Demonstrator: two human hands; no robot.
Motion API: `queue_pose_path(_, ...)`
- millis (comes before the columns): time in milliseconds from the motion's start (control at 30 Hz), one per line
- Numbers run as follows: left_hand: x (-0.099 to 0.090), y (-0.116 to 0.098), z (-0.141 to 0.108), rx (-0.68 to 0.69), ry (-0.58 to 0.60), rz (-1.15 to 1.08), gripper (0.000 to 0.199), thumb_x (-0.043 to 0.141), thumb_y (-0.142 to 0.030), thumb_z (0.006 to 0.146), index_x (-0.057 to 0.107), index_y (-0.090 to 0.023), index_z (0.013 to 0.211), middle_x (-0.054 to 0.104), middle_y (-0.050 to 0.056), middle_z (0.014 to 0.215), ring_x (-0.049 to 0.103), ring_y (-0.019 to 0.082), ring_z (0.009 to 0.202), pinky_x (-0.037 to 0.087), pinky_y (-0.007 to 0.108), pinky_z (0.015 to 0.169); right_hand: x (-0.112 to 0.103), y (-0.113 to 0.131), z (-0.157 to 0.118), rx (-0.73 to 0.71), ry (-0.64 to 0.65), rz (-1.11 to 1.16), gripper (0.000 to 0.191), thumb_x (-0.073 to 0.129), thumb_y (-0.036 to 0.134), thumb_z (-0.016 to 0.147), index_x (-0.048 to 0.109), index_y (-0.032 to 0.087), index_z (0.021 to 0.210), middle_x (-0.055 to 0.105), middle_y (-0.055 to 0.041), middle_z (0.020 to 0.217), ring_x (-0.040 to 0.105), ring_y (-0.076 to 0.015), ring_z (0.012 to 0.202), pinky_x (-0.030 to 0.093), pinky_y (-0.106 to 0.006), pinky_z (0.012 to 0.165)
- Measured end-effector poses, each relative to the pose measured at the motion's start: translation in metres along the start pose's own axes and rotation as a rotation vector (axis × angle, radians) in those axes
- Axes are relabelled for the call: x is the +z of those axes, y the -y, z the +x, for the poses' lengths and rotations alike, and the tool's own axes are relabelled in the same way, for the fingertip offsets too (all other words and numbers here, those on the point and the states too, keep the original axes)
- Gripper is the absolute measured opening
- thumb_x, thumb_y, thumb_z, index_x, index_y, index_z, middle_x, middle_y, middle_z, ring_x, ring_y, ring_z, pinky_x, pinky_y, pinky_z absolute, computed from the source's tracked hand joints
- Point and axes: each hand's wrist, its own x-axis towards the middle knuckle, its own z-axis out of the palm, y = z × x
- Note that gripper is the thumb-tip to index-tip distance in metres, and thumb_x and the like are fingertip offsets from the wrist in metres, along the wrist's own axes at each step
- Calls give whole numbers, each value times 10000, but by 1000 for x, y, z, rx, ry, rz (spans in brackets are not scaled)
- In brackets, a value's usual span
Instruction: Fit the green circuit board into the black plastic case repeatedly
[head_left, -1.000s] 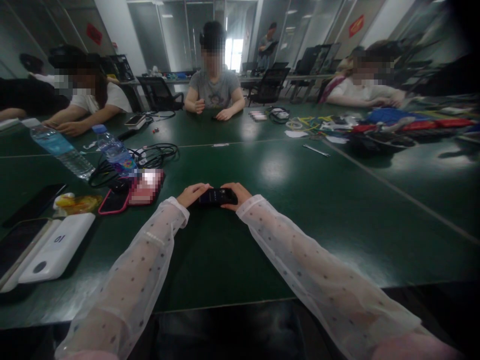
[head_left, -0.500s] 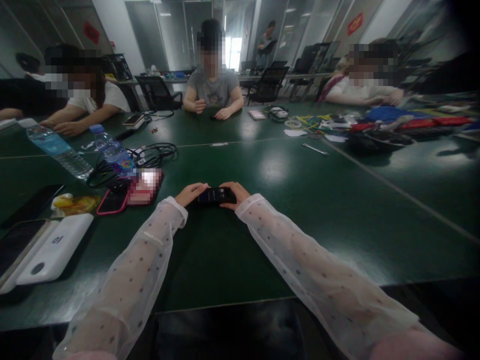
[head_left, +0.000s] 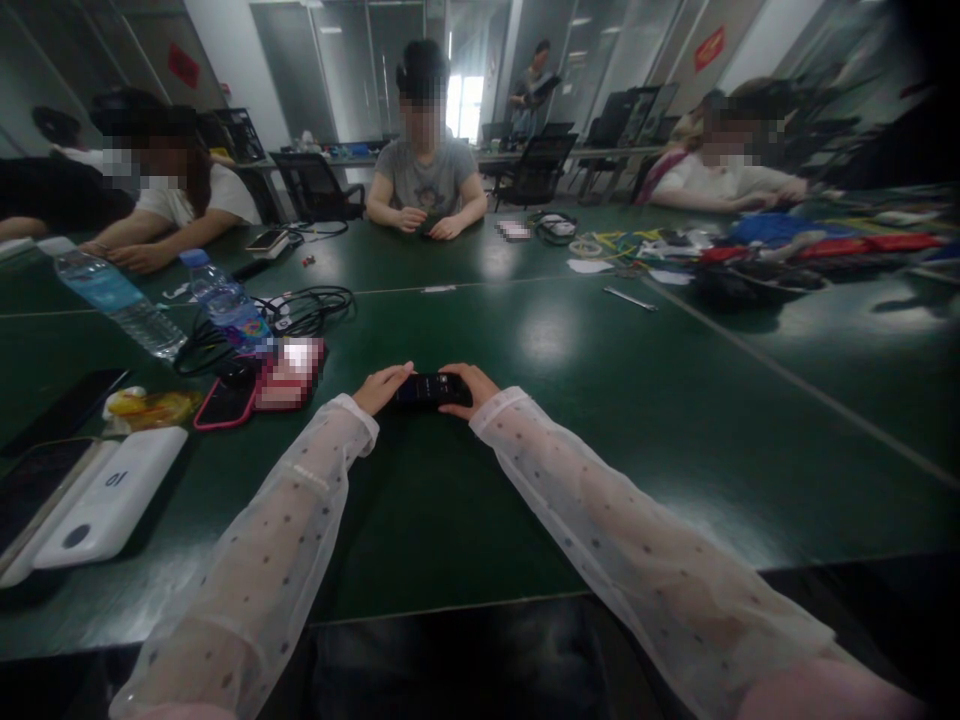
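Observation:
A small black device (head_left: pixel 426 391) with a lit screen, phone-like, is held low over the green table (head_left: pixel 480 520), in the middle of the view. My left hand (head_left: pixel 384 389) is closed on its left end, with the fingers along the top edge. On the right end, my right hand (head_left: pixel 471 389) grips it between thumb and fingers. The palms and the underside of the device are hidden, and I cannot tell whether it touches the tabletop.
Two water bottles (head_left: pixel 225 303), black cables (head_left: pixel 322 300), a pink-cased phone (head_left: pixel 225 403) and a white device (head_left: pixel 112 500) are on the left. Tangled cables and bags (head_left: pixel 795 245) lie at the right. A person (head_left: pixel 427 180) sits opposite; others sit at both sides.
My left hand has shifted slightly left on the device. Across the table, the person's hands have come closer together.

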Motion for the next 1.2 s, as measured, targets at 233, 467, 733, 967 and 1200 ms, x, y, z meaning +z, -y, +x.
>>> queue_pose_path(233, 0, 9, 7, 8, -42, -102, 671, 337, -704, 883, 690, -175, 1097, 685, 84, 1102, 591, 269, 1096, 388, 411, 1009, 6, -6, 1, 85, -14, 51, 637, 796, 336, 692, 504, 247, 1251, 607, -85, 1147, 585, -264, 1062, 486, -474, 937)
queue_pose_path(467, -1, 13, 10, -21, -31, -162, 725, 321, -727, 871, 674, -149, 1128, 695, 109, 1095, 613, 288, 1073, 414, 424, 983, 4, -5, -2, 189, -62, 244, 573, 791, 356, 680, 542, 268, 1189, 626, -66, 1118, 624, -259, 1032, 489, -490, 916)
queue_pose_path(733, -6, 6, 10, -23, -41, -14, 686, 202, -617, 937, 675, -169, 1154, 674, 82, 1176, 577, 278, 1117, 414, 404, 959, -2, -23, 7, 206, -321, 495, 627, 724, 559, 688, 489, 244, 1177, 646, -95, 1161, 627, -272, 1076, 506, -416, 854)
queue_pose_path(967, -6, 3, 6, -19, -6, -13, 686, 234, -654, 915, 674, -191, 1165, 659, 78, 1199, 566, 281, 1119, 417, 420, 949, -31, -56, 2, 403, -462, -50, 613, 703, 498, 708, 491, 239, 1221, 635, -103, 1168, 606, -310, 1059, 471, -509, 903)
queue_pose_path(1200, -12, 11, 10, -10, 66, 12, 794, 129, -714, 894, 672, -210, 1178, 670, 83, 1177, 570, 286, 1120, 429, 419, 924, -28, -63, 4, 553, -277, -251, 616, 689, 423, 735, 463, 201, 1263, 593, -160, 1236, 526, -374, 1175, 439, -560, 928)
